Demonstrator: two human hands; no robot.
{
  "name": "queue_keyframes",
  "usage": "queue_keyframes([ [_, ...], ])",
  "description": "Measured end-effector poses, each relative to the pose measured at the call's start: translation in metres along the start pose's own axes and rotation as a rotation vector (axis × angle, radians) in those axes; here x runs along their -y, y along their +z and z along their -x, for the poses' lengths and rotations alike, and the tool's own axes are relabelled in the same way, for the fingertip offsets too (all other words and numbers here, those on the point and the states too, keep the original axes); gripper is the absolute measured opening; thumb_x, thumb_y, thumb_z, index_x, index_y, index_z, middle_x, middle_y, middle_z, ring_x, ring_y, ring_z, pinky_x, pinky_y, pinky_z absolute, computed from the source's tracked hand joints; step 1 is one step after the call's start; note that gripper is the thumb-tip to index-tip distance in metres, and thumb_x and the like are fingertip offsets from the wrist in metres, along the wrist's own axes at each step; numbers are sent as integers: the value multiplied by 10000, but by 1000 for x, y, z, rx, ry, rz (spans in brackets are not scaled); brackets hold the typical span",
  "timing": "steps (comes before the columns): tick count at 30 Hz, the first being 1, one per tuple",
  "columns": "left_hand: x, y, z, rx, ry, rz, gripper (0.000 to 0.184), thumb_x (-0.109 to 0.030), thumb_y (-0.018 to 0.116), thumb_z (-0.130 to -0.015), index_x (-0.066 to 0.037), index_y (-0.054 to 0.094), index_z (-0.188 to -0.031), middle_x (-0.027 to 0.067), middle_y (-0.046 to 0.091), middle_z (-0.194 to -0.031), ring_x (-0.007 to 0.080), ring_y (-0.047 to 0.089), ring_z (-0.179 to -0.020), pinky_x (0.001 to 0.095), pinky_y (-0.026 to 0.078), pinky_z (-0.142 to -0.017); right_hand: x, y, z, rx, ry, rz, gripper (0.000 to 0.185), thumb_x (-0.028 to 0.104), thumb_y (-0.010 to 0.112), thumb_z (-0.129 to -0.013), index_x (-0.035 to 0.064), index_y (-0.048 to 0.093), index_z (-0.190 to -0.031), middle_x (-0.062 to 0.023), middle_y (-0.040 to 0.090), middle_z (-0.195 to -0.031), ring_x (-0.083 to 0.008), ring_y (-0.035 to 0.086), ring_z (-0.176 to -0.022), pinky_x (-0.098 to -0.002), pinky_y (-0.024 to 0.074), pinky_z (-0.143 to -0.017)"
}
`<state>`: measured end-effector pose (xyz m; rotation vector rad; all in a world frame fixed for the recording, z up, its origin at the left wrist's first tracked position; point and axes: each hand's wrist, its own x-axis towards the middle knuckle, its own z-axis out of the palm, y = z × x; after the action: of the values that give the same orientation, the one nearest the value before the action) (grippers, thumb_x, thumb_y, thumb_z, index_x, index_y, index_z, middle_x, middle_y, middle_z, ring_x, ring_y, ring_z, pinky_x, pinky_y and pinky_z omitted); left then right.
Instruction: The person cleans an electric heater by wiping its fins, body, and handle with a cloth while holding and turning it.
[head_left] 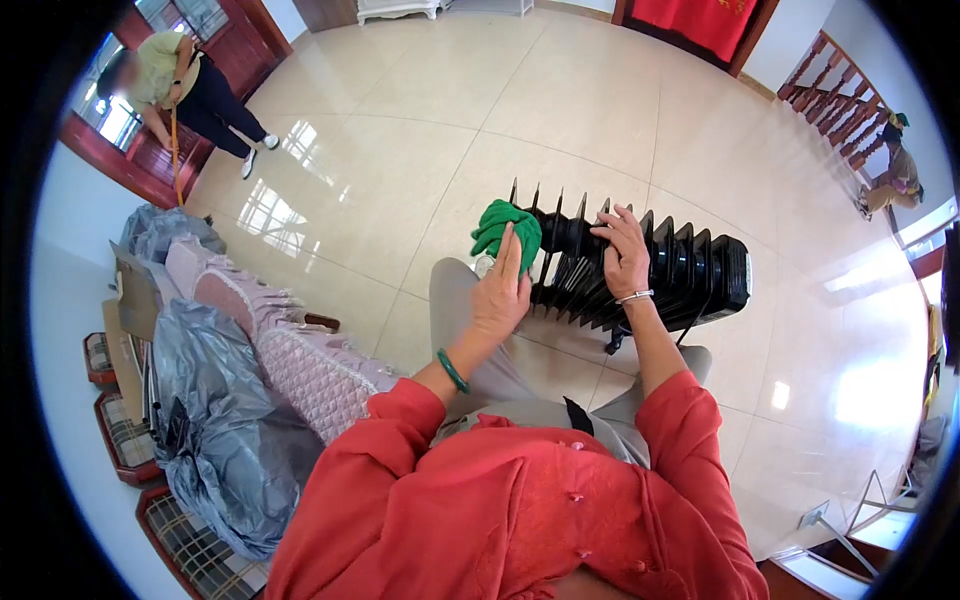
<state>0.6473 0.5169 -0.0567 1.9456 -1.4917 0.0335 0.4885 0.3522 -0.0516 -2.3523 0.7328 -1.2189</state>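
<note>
A black oil-filled radiator heater (690, 265) with upright fins stands on the floor in front of my knees, its cord hanging by the right side. My left hand (503, 295) is closed on a bunched green cloth (507, 232), pressing it against the heater's left end. The fingers lie over the cloth, and part of the fins there is hidden. My right hand (626, 255) grips the tops of the middle fins, its fingers curled over them.
At my left are a pink quilted cover (310, 375) and grey plastic bags (220, 420). A person (190, 95) with an orange-handled pole stands at the upper left. Another person (895, 170) bends near the wooden stair railing (835, 95). Pale glossy tiles (400, 190) spread ahead.
</note>
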Motion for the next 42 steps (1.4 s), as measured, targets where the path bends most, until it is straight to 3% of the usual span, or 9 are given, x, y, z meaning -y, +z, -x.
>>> queue_keyframes([
  [6,10,16,19,-136,-8,178,655,-64,554,-778,-52,322,-1390,154,448,-1365,353,612,-962,399,524,-707,0,2,-1,16,-2,19,351,-81,417,-670,35,664,-891,-104,631,-1097,-339,476,-1201,-420,351,-1048],
  [8,7,22,23,-162,-134,239,604,-71,541,-791,-56,366,-1369,184,510,-1288,367,594,-1000,417,506,-770,4,0,0,-7,-6,23,331,-81,434,-663,40,666,-867,-97,636,-1078,-331,491,-1183,-422,395,-1010],
  [15,25,50,39,-261,-218,364,435,-126,538,-825,-53,500,-1253,220,579,-1149,396,589,-961,430,492,-779,7,-1,-1,26,-14,49,347,-86,421,-671,41,668,-880,-101,632,-1089,-331,486,-1192,-418,389,-1016],
  [17,37,56,47,6,-347,422,309,-148,538,-837,-49,562,-1129,221,612,-1032,411,591,-886,446,484,-751,7,0,-2,27,-18,48,351,-88,418,-673,42,668,-883,-103,631,-1091,-332,483,-1195,-418,387,-1018],
  [20,31,51,45,18,-464,520,235,-163,537,-846,-42,578,-1044,215,621,-944,422,585,-826,454,479,-728,5,1,2,43,5,57,353,-86,412,-681,41,667,-890,-103,629,-1099,-337,476,-1202,-418,382,-1021],
  [29,102,175,85,89,-741,656,292,-135,530,-852,-44,533,-1130,228,612,-999,394,595,-897,424,463,-759,9,2,-5,54,-15,65,353,-75,404,-680,35,667,-888,-109,625,-1104,-341,467,-1209,-428,359,-1035],
  [33,112,187,73,159,-875,865,309,-101,536,-836,-46,535,-1140,235,608,-995,381,595,-944,416,470,-790,5,4,-6,60,-12,91,360,-72,399,-678,37,666,-895,-106,623,-1109,-345,464,-1210,-427,348,-1041],
  [36,120,195,64,254,-907,736,332,-78,530,-822,-51,537,-1153,230,599,-1052,368,592,-962,420,466,-796,5,5,-8,66,4,108,357,-65,398,-682,36,664,-898,-104,619,-1125,-348,456,-1218,-424,337,-1044],
  [42,127,209,39,444,-1169,579,493,-56,565,-775,-76,516,-1265,191,523,-1280,350,475,-1206,380,383,-1023,5,8,-10,111,14,193,360,-68,382,-694,23,657,-907,-111,609,-1146,-350,441,-1234,-423,324,-1050],
])
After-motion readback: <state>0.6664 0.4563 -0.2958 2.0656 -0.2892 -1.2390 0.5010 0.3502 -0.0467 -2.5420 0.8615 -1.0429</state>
